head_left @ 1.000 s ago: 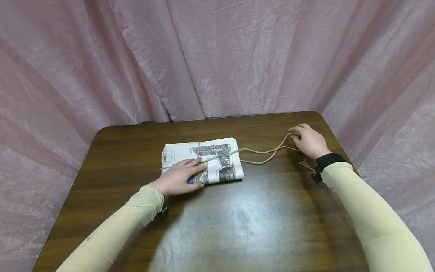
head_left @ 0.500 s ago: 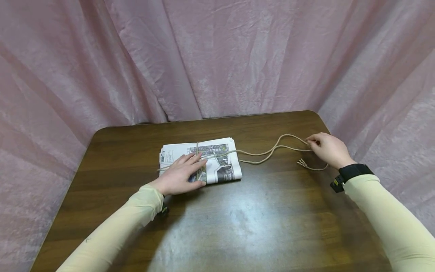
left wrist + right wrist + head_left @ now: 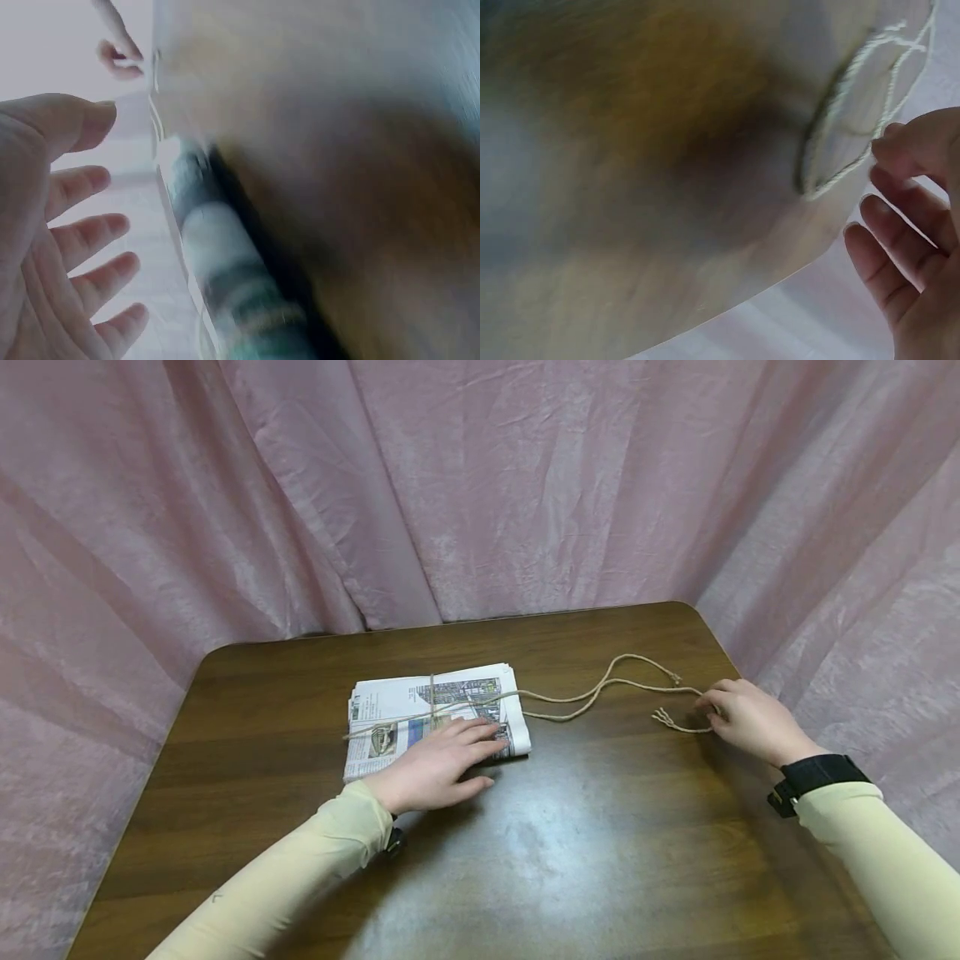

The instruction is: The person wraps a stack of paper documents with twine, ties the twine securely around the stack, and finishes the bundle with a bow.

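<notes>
A folded stack of newspapers [image 3: 390,693] lies on the table, crossed both ways by a thin beige rope [image 3: 558,700]. Two lengths of this rope cross each other to the right of the stack and have frayed ends. My left hand [image 3: 442,766] is spread over the stack's front right part, fingers straight, and hides some of the print. At the table's right side, my right hand [image 3: 750,718] has its thumb and forefinger together at the front length of rope, near its bend. In the right wrist view the rope [image 3: 840,82] passes at the thumb tip.
The brown wooden table [image 3: 562,877] has rounded back corners. Pink curtains [image 3: 525,485] hang close behind it and at both sides. One frayed rope end [image 3: 677,678] lies loose behind the right hand.
My right hand has pulled one rope end rightward, let go of it, and moved forward-right to the other length. My left hand has slid right over the newspapers, uncovering a printed picture.
</notes>
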`<state>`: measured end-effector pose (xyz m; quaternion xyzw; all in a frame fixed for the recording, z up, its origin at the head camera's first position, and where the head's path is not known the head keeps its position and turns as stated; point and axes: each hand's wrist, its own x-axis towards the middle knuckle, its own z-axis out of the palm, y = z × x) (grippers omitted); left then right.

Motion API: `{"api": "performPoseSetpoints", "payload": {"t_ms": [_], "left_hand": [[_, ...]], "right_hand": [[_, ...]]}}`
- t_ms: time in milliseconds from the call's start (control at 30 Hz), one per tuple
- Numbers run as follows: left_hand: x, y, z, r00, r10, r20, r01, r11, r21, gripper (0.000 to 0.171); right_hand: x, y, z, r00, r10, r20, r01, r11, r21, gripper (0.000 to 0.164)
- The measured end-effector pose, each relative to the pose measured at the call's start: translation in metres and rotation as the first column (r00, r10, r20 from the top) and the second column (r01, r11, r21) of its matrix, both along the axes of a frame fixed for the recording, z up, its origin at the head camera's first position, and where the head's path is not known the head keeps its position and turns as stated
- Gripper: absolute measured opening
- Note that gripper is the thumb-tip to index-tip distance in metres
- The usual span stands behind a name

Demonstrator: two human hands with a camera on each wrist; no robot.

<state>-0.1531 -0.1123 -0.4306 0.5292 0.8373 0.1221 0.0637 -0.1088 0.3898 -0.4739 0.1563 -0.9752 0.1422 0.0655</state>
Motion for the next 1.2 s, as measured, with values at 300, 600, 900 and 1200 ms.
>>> {"api": "performPoseSetpoints", "payload": {"t_ms": [300,600,900,1200], "left_hand": [[0.027,0.026,-0.004,0.995,-0.1,-0.022,0.099,0.995,-0.031,0.05],[0.04,0.043,-0.007,0.991,-0.133,-0.009,0.131,0.986,-0.102,0.046],[0.044,0.046,-0.015,0.987,-0.161,-0.006,0.16,0.983,-0.084,0.044],[0.046,0.042,-0.017,0.989,-0.142,0.031,0.144,0.987,-0.072,0.043]], "right_hand": [[-0.008,0.007,-0.006,0.991,-0.13,-0.037,0.129,0.991,-0.042,0.015],[-0.033,-0.011,-0.009,0.996,-0.083,-0.009,0.082,0.994,-0.07,0.017],[-0.041,-0.019,-0.015,0.992,-0.12,0.043,0.119,0.993,0.019,0.011],[-0.038,-0.024,-0.014,0.998,-0.062,0.031,0.063,0.997,-0.034,0.005]]}}
